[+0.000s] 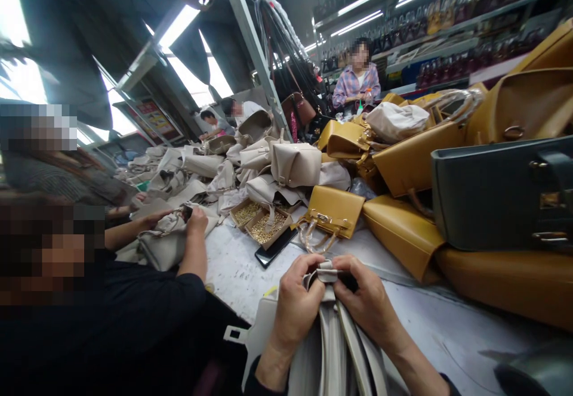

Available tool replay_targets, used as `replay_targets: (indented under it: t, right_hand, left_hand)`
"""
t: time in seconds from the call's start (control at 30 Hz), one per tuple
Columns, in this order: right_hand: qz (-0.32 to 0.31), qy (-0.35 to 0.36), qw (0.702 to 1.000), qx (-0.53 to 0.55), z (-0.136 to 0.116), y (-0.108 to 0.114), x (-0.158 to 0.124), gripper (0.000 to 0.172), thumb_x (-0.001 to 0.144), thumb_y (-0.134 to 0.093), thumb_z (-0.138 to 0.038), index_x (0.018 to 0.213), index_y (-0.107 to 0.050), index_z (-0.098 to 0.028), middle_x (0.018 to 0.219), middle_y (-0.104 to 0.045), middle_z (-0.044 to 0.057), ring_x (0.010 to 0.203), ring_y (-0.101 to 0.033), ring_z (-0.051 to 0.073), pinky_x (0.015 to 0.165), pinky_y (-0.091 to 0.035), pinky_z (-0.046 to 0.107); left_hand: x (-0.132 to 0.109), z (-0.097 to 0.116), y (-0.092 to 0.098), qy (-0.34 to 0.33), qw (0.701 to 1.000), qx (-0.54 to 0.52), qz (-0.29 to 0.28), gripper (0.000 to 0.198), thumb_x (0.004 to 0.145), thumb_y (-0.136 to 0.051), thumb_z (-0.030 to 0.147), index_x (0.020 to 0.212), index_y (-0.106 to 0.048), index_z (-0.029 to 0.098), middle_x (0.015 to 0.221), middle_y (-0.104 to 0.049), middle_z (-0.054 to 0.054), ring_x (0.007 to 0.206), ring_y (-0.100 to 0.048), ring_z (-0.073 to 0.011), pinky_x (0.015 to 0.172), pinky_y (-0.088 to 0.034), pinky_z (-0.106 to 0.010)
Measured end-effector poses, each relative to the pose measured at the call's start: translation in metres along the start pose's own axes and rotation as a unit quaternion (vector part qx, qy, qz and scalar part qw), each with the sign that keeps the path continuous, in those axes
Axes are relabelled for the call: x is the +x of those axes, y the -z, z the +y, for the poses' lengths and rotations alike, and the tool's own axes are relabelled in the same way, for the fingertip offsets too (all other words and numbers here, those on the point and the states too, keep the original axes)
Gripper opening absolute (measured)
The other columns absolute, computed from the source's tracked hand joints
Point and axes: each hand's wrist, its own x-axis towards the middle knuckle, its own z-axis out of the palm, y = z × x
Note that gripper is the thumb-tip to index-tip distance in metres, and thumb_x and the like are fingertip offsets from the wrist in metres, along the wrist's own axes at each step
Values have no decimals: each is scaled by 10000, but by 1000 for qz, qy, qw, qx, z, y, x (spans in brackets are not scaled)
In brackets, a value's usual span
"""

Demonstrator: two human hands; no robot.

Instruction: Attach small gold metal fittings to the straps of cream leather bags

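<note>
A pale grey-beige handbag stands on end in front of me, its layered panels facing up. My left hand grips the upper end of the bag on the left side, thumb and fingers pinched on the edge. On the other side my right hand is closed on the same end. Between my fingertips a small beige strap loop shows. A flap with a slotted tab sticks out at the bag's left. The inside of the bag's end is partly hidden by my fingers.
Cardboard boxes of small gold metal parts and a black phone lie ahead on the white table. Mustard handbags and a dark green handbag crowd the right. At left, a co-worker's hands hold a beige bag.
</note>
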Motion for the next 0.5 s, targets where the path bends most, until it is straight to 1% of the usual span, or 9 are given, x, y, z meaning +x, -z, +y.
replay_targets:
  t: [0.13, 0.27, 0.43, 0.5]
  right_hand:
    - [-11, -21, 1000, -4, 5, 0, -3, 177, 910, -599, -156, 1052, -638, -254, 959, -740, 22, 864, -719, 202, 766, -576, 294]
    - [-8, -29, 1000, 4, 5, 0, -3, 155, 916, -613, -183, 1047, -645, -260, 906, -730, -3, 769, -702, 176, 678, -561, 245]
    - [-45, -31, 998, 22, -4, 1, -1, 33, 910, -630, -224, 934, -631, -246, 823, -683, -7, 729, -671, 175, 631, -542, 233]
    - [-48, -34, 998, 21, -5, -2, -2, 20, 899, -640, -238, 900, -621, -244, 794, -676, -11, 696, -661, 172, 617, -543, 233]
  left_hand:
    - [-1, -2, 1, -5, 1000, 3, -22, 310, 792, -565, 50, 1027, -698, 201, 998, -730, -33, 979, -688, -200, 891, -520, -286]
    - [-4, -5, 0, -21, 1000, 10, -17, 321, 764, -554, 25, 1000, -691, 195, 975, -727, -29, 952, -687, -190, 871, -513, -271]
    - [-9, -12, -2, -31, 999, 8, -7, 260, 777, -588, 54, 974, -693, 189, 940, -740, -26, 884, -694, -178, 814, -513, -259]
    - [-11, -15, -3, -29, 1000, 8, 1, 243, 777, -598, 62, 963, -693, 184, 935, -746, -32, 875, -697, -184, 803, -513, -265]
